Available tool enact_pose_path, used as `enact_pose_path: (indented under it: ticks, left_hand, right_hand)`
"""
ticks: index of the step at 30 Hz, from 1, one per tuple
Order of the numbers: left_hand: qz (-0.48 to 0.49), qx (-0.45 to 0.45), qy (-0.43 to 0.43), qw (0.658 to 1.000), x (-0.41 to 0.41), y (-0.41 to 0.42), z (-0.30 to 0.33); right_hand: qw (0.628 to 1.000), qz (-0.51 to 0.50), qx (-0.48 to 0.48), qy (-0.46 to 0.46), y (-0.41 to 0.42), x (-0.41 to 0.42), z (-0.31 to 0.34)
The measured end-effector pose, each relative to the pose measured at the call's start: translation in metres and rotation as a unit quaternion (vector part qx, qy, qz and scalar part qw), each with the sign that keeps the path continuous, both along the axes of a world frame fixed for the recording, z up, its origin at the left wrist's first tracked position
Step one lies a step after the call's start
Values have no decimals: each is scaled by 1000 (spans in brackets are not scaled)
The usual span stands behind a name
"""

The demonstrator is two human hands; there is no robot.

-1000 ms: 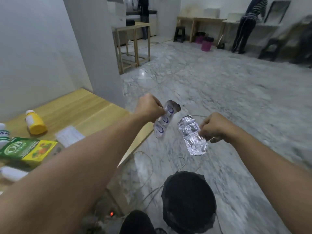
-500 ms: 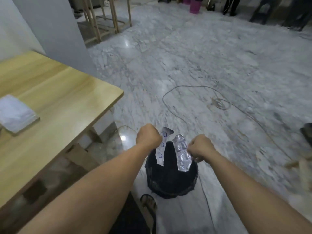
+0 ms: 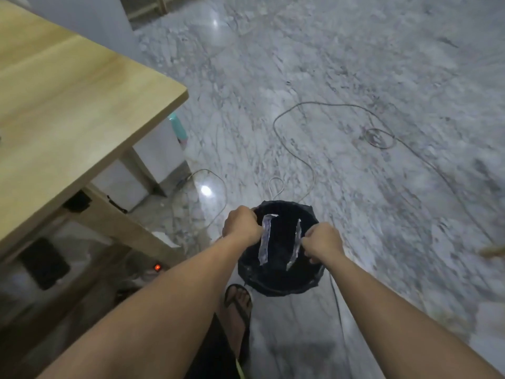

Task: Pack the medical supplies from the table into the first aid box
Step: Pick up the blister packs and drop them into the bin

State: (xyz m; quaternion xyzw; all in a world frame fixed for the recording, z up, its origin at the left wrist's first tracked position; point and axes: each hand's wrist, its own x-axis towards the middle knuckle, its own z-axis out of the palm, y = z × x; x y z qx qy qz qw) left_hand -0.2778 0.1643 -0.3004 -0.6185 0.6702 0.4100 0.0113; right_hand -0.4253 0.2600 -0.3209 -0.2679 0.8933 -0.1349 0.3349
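Observation:
My left hand (image 3: 241,225) grips a blister strip with blue print (image 3: 265,239) that hangs down over the mouth of a black-lined waste bin (image 3: 276,280) on the floor. My right hand (image 3: 322,242) pinches a silver foil blister strip (image 3: 294,246), seen almost edge-on, above the same bin. The two strips hang side by side, a small gap apart. The first aid box and the other supplies are out of view.
A wooden table (image 3: 68,105) fills the upper left, its corner near the bin. Cables (image 3: 308,160) snake over the marble floor. A power strip with a red light (image 3: 157,267) lies under the table. My sandalled foot (image 3: 238,305) stands just beside the bin.
My view has tilted further down and away from the table. Both hands with their strips have come lower, directly over the bin, and the strips now hang more edge-on.

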Motion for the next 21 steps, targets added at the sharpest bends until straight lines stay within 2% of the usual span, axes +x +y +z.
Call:
enact_pose_path:
  ticks: [4, 9, 16, 21]
  left_hand:
    - [-18, -13, -13, 1000, 4, -11, 12]
    - [-61, -31, -2, 998, 8, -37, 62]
    - [-139, -83, 53, 985, 38, -64, 199]
    - [-110, -108, 118, 981, 97, -61, 291]
  right_hand:
    - [1000, 1, -24, 1, -7, -4, 8]
    - [997, 15, -69, -14, -34, -6, 48]
    - [979, 92, -180, -33, -88, 25, 171]
    - [954, 170, -245, -33, -116, 73, 264]
